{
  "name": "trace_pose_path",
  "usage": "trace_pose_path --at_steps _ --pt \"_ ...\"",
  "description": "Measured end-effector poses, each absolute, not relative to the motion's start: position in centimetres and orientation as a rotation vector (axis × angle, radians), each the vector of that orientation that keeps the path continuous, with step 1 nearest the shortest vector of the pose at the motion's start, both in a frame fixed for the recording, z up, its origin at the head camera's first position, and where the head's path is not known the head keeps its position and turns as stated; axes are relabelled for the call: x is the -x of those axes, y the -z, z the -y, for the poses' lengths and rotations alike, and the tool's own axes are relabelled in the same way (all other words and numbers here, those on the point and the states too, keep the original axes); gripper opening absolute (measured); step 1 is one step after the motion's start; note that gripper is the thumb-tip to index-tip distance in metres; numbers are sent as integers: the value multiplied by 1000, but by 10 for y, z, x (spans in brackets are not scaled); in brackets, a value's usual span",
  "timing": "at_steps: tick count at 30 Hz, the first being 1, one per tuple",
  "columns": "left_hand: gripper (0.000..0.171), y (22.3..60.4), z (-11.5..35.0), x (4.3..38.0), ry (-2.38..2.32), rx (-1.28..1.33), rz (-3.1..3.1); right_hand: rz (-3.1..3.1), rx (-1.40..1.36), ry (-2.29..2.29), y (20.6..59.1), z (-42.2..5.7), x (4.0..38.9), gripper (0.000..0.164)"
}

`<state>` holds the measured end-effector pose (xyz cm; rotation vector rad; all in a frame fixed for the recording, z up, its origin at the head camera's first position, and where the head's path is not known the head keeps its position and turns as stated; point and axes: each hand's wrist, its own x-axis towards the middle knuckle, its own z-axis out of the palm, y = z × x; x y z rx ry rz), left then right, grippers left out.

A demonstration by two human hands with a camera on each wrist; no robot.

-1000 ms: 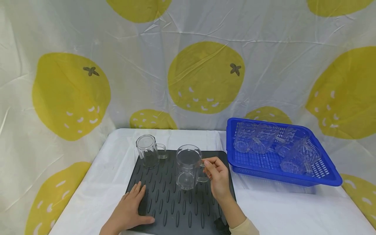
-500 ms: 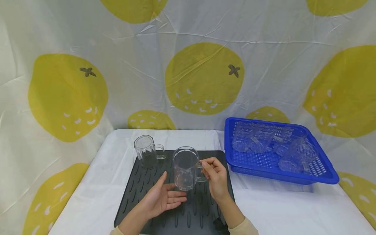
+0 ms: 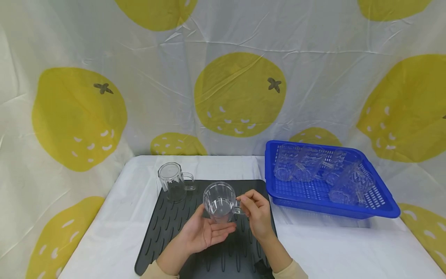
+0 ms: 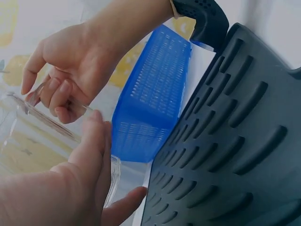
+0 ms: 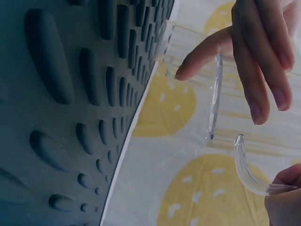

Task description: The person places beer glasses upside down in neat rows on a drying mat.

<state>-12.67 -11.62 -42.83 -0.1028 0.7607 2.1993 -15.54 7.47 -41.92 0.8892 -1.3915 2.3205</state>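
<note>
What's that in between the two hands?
A clear glass mug; the head view shows it between the left hand and the right hand, which grips it.

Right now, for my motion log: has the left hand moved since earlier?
Yes: the left hand moved right, from the left edge of the mat to the held mug.

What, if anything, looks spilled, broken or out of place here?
Nothing stands out: no spill or break shows. The right hand holds a glass mug by its handle, another mug stands on the black mat, and more glassware lies in the blue basket.
</note>
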Motion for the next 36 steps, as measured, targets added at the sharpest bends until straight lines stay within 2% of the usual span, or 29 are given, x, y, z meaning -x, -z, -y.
trace_pose_path --at_steps 5,9,14,22,28,36 --pt "88 431 117 133 -2223 3 -658 1417 -955 -2301 421 -77 157 28" --pt "76 433 116 137 -2219 -90 -583 1430 -1000 -2278 422 -78 157 30" --pt "66 434 114 138 -2227 -103 -537 1400 -1066 -2277 425 -79 158 22" --pt "82 427 111 136 -2218 78 -858 1418 -1107 -2248 429 -80 157 28" --pt "96 425 108 136 -2173 120 -934 1441 -1144 -2225 431 -80 157 30" --pt "90 420 108 136 -2167 115 -955 1465 -1230 -2185 427 -83 159 28"
